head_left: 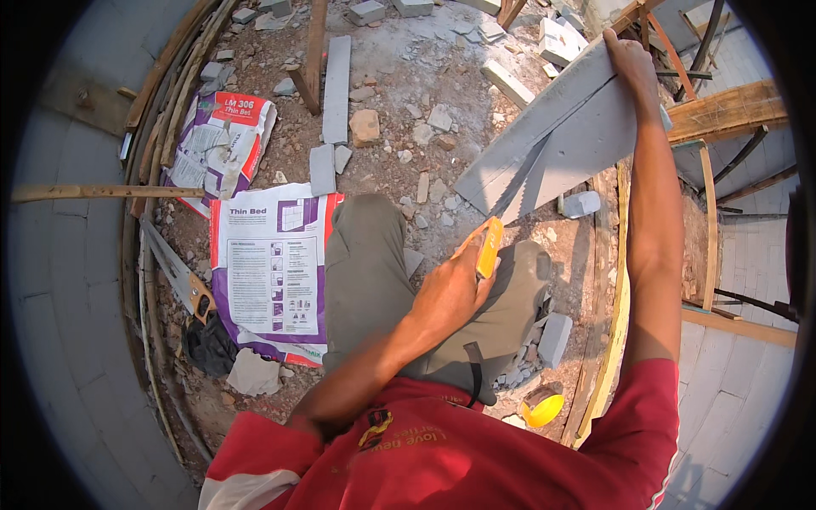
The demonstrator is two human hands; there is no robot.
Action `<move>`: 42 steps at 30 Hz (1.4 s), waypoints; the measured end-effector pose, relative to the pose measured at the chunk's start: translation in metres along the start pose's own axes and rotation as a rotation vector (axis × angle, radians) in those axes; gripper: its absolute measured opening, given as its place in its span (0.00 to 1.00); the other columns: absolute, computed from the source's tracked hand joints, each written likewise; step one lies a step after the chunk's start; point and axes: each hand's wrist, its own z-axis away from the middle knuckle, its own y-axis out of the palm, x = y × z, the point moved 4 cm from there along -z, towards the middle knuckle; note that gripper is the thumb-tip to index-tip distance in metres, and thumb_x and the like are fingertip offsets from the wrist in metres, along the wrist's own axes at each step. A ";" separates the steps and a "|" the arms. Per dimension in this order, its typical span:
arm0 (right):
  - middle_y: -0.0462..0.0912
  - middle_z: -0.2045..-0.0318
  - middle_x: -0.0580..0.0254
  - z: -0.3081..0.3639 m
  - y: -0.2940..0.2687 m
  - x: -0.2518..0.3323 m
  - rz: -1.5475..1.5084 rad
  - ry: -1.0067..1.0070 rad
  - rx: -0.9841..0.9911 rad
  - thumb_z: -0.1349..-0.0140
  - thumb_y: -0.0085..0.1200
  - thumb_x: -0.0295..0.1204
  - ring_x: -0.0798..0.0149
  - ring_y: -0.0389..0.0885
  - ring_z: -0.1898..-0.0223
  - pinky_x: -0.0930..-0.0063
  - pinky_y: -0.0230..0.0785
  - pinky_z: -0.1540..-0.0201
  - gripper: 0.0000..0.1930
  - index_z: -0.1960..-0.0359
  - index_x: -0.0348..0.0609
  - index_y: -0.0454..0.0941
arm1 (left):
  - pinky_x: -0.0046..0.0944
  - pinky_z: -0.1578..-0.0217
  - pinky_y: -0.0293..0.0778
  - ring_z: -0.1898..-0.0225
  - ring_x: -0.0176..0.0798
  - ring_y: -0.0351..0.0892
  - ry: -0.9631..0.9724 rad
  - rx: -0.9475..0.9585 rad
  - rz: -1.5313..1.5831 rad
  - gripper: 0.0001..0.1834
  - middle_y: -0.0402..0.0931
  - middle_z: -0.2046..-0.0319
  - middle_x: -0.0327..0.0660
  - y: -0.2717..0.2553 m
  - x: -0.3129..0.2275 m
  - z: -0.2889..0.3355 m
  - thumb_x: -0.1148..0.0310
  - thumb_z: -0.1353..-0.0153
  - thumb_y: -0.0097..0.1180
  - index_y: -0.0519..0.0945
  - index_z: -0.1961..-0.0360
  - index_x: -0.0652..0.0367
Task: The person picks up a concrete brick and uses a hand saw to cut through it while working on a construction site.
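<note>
My left hand is closed round the yellow handle of a hand saw. The saw's toothed blade points away from me, up against a grey lightweight block. A thin dark line runs on from the blade towards the block's upper right corner; whether it is a cut or a mark I cannot tell. At that far corner my right hand grips the block's edge, its fingers bent over the top. The block is tilted beyond my bent knees.
Two printed bags lie to the left, beside another hand saw. Rubble and block pieces cover the ground ahead. A translucent container, a yellow object and wooden poles are on the right. Grey block walls flank me.
</note>
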 end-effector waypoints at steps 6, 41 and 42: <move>0.79 0.51 0.40 -0.004 0.006 -0.001 0.107 -0.051 -0.030 0.34 0.32 0.53 0.34 0.75 0.48 0.50 0.64 0.42 0.30 0.53 0.40 0.77 | 0.56 0.68 0.76 0.67 0.67 0.79 -0.058 0.064 -0.076 0.22 0.79 0.72 0.63 -0.003 -0.006 -0.029 0.66 0.37 0.54 0.69 0.47 0.72; 0.81 0.54 0.43 -0.025 -0.004 -0.045 0.247 -0.570 0.073 0.36 0.40 0.58 0.43 0.80 0.52 0.54 0.72 0.48 0.32 0.49 0.40 0.76 | 0.60 0.65 0.74 0.66 0.68 0.78 0.013 -0.016 -0.030 0.20 0.78 0.72 0.63 0.061 -0.004 -0.099 0.67 0.40 0.57 0.72 0.50 0.68; 0.80 0.52 0.43 -0.002 0.008 0.005 0.077 -0.386 0.048 0.36 0.41 0.58 0.42 0.79 0.50 0.53 0.71 0.47 0.32 0.46 0.41 0.74 | 0.60 0.65 0.74 0.66 0.69 0.78 -0.017 -0.066 -0.081 0.21 0.78 0.72 0.63 0.044 0.018 -0.098 0.67 0.40 0.57 0.72 0.49 0.68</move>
